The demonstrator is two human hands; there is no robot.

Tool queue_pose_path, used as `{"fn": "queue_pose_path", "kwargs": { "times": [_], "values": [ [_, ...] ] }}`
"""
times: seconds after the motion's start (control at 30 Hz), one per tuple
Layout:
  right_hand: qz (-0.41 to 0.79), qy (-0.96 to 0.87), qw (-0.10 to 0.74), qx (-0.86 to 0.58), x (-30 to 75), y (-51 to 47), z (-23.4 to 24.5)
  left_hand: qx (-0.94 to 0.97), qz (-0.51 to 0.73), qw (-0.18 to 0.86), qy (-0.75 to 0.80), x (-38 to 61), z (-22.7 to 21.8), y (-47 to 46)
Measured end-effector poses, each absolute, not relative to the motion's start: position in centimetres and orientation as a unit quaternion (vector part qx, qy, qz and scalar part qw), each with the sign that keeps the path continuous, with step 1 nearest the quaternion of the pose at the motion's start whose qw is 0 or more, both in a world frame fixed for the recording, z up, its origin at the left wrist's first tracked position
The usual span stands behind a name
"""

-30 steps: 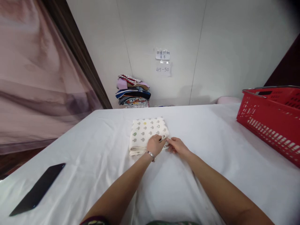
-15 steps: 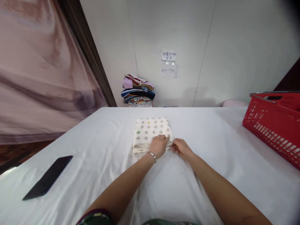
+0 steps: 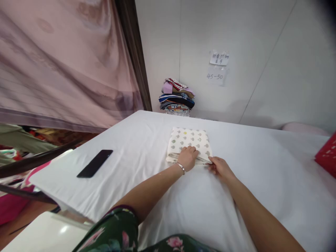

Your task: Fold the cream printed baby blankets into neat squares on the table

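A folded cream cloth point(image 3: 181, 140) with grey tree-like prints and a few green and yellow marks lies on the white-covered table. Its layers show along the near edge. My left hand point(image 3: 188, 158), with a silver bracelet at the wrist, has its curled fingers over that near edge, gripping the upper layers; part of the fingertips is hidden. At the near right corner, my right hand point(image 3: 219, 168) pinches the cloth between thumb and fingers, and the corner is slightly lifted.
A black phone point(image 3: 95, 163) lies on the table point(image 3: 147, 140) at the left. Behind the far edge rises a stack of folded fabrics point(image 3: 177, 99). A red basket point(image 3: 328, 155) is cut off at the right. A pink curtain point(image 3: 65, 63) hangs at the left.
The view has turned right and tilted, so the cloth and phone appear shifted and the basket is mostly out of frame. My right hand has drawn the cloth's near right corner slightly outward.
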State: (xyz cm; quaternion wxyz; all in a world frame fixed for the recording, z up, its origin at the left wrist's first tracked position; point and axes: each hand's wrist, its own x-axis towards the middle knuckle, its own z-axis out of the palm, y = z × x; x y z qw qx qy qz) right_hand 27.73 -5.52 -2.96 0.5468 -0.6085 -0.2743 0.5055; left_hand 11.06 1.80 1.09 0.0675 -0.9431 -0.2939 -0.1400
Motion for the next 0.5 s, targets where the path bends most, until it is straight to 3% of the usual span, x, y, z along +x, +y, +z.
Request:
{"fn": "queue_pose_path", "kwargs": {
  "times": [0.27,0.5],
  "values": [
    [0.505,-0.273,0.551,-0.605,27.8,-5.6,-2.9,-0.890,-0.159,0.083,-0.418,2.5,1.2,4.5],
    [0.496,-0.264,0.556,-0.613,27.6,-5.8,-2.8,-0.875,-0.169,-0.014,-0.453,1.6,0.2,4.0]
  ]
}}
